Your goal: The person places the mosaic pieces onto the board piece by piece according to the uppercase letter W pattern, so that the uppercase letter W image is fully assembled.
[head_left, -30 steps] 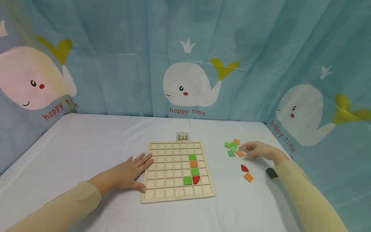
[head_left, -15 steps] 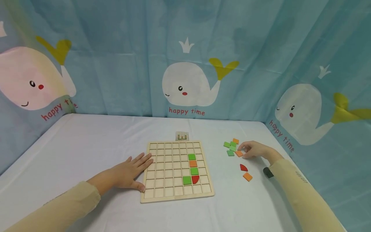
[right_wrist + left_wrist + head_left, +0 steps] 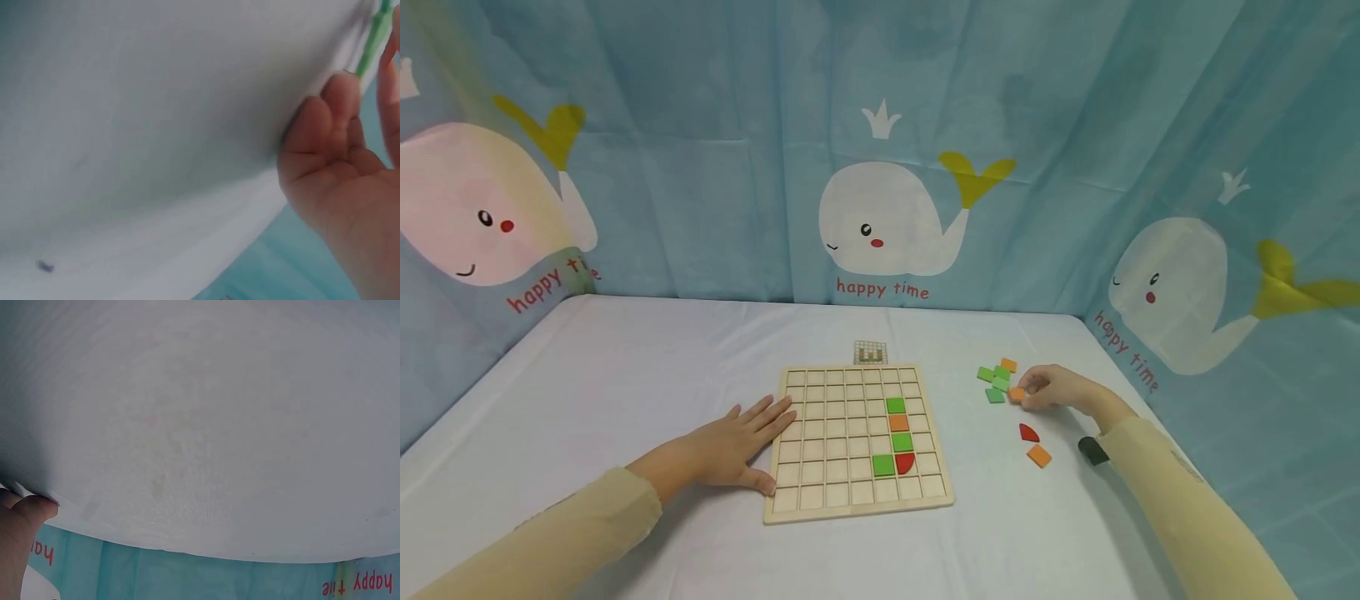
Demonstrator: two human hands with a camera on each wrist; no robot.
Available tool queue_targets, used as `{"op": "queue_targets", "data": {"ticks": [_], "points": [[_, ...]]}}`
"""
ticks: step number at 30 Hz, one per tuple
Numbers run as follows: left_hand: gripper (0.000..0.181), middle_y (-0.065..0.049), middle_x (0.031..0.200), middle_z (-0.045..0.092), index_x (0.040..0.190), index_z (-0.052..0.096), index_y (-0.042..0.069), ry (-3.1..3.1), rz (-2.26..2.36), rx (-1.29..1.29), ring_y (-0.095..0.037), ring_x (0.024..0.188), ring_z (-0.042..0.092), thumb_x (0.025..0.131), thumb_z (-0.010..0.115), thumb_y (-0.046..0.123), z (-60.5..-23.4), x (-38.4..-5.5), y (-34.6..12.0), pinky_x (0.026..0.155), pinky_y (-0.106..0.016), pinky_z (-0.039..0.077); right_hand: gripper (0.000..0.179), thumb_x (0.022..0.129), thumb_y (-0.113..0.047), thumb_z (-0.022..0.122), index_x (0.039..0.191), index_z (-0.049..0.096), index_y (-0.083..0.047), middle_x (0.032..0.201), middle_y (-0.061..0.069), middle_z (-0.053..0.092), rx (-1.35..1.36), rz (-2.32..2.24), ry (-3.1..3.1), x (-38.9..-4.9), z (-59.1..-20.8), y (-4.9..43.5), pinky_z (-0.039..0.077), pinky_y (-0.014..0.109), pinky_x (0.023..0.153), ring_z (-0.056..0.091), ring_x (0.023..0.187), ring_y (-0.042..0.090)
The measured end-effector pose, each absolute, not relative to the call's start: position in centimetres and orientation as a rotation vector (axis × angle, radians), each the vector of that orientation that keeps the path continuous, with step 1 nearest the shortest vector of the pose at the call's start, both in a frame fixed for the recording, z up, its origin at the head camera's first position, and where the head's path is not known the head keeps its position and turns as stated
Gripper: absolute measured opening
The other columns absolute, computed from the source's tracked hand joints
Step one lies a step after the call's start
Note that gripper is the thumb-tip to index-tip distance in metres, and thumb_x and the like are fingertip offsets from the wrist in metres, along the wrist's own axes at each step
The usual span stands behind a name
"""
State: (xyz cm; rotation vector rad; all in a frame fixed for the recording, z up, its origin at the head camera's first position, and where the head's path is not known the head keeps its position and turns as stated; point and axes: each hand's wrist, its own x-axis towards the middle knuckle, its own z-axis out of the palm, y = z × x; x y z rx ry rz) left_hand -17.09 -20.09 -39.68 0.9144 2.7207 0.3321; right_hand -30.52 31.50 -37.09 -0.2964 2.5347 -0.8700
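My left hand (image 3: 730, 446) lies flat with fingers spread, fingertips over the left rim of a wooden grid board (image 3: 820, 517). On the board's right side sit green square tiles (image 3: 883, 465), an orange square tile (image 3: 898, 422) and a red quarter-round tile (image 3: 906, 463). To the right, my right hand (image 3: 1054, 390) pinches an orange tile (image 3: 1017, 395) between thumb and fingers, beside a cluster of green tiles (image 3: 1001, 383). The right wrist view shows the curled fingers of this hand (image 3: 337, 162) near a green edge (image 3: 375, 40); the pinched tile is hidden there.
Another orange tile (image 3: 1009, 365) lies behind the green cluster. Nearer me are a red quarter-round tile (image 3: 1029, 432) and an orange tile (image 3: 1039, 456). A dark object (image 3: 1093, 451) sits by the right sleeve. A small grid pattern card (image 3: 870, 352) lies behind the board.
My right hand has moved slightly left, and its thumb and fingers have closed on the orange tile, which now sits a little tilted. The left hand has stayed still.
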Motion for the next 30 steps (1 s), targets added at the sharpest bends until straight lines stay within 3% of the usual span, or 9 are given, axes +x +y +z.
{"op": "queue_targets", "data": {"ticks": [15, 30], "points": [[0.107, -0.020, 0.160, 0.009, 0.153, 0.021, 0.000, 2.707, 0.339, 0.902, -0.044, 0.144, 0.009, 0.080, 0.057, 0.070, -39.5, -17.0, -20.1, 0.105, -0.069, 0.017, 0.039, 0.092, -0.007, 0.065, 0.125, 0.050, 0.005, 0.102, 0.009, 0.063, -0.085, -1.241, 2.499, -28.3, -36.1, 30.8, 0.052, 0.033, 0.086, 0.063, 0.092, 0.022], [0.107, -0.021, 0.159, 0.011, 0.152, 0.023, -0.001, 2.717, 0.349, 0.910, -0.045, 0.144, 0.010, 0.080, 0.058, 0.069, -39.5, -17.0, -20.1, 0.105, -0.070, 0.018, 0.038, 0.095, -0.001, 0.055, 0.129, 0.046, 0.013, 0.099, 0.007, 0.062, -0.271, -1.456, 2.359, -26.0, -34.4, 28.6, 0.052, 0.030, 0.082, 0.063, 0.089, 0.017]]}}
